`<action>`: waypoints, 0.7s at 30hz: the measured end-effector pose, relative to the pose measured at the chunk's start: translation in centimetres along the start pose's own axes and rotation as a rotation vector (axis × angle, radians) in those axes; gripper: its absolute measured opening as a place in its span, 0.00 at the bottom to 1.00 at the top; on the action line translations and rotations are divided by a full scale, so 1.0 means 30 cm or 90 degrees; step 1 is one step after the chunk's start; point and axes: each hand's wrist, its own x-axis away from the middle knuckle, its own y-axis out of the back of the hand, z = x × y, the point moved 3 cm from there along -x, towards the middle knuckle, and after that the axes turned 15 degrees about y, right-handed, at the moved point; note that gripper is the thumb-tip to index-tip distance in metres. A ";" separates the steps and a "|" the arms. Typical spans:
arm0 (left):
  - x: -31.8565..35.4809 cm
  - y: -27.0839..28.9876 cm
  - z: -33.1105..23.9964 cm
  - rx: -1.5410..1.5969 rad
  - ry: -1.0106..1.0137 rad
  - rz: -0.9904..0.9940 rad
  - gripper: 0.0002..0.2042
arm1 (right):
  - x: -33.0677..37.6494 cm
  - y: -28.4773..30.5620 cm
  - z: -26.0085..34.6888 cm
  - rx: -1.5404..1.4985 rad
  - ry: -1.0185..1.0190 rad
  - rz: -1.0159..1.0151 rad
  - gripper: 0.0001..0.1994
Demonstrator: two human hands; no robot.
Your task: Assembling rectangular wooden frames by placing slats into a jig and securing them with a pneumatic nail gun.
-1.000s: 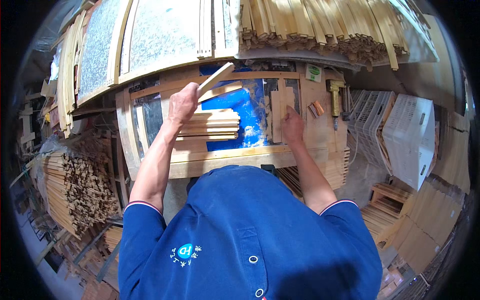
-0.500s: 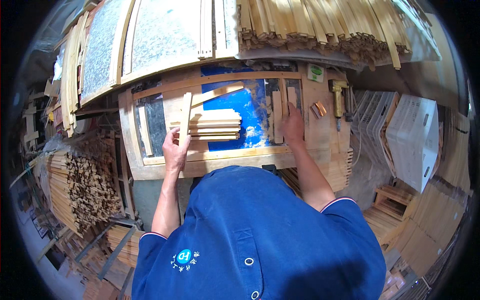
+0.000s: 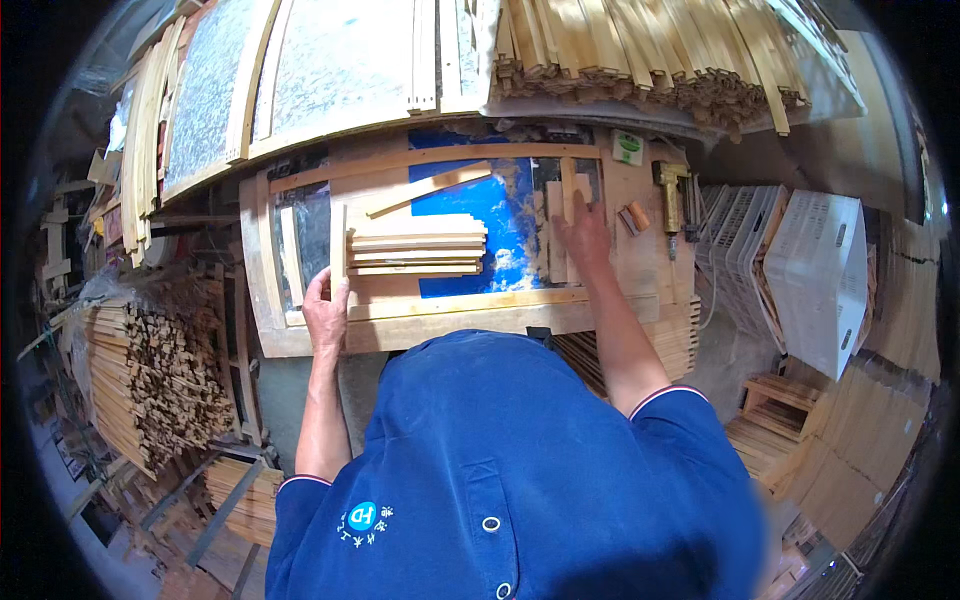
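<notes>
My left hand [image 3: 326, 312] is closed round the lower end of a short wooden strip [image 3: 338, 240]. This strip points away from me, across the left ends of a stack of similar strips [image 3: 420, 246]. At the right side of the workboard, my right hand [image 3: 586, 242] has its fingers around a light wooden strip [image 3: 582, 184], whose far end shows past the fingertips. Its near part is hidden under the hand. Another strip [image 3: 556, 215] lies just left of it. Beyond the stack, a single strip [image 3: 430, 188] rests at a slant, partly over the blue surface [image 3: 510, 205].
A wooden frame rail [image 3: 440, 156] borders the workboard's far side. To the right lie a brass-coloured nail gun [image 3: 671, 195], copper-coloured fasteners [image 3: 633, 218] and a small green-and-white box [image 3: 628, 148]. White plastic crates [image 3: 815, 270] stand farther right. Long wood strips [image 3: 650, 50] are piled at the back.
My left hand has moved left with its strip, from over the stack to the stack's left end. My right hand stays at the right-hand strips, its fingers now a little farther forward.
</notes>
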 end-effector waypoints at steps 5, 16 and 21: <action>0.028 0.023 0.022 0.016 -0.003 0.000 0.17 | -0.033 -0.021 -0.024 0.095 -0.011 0.041 0.27; -0.001 0.189 0.113 -0.060 -0.010 -0.147 0.18 | -0.086 -0.103 -0.051 0.150 0.083 0.006 0.16; -0.155 0.214 0.110 -0.203 -0.021 -0.253 0.19 | -0.061 -0.104 -0.141 0.062 0.053 0.017 0.19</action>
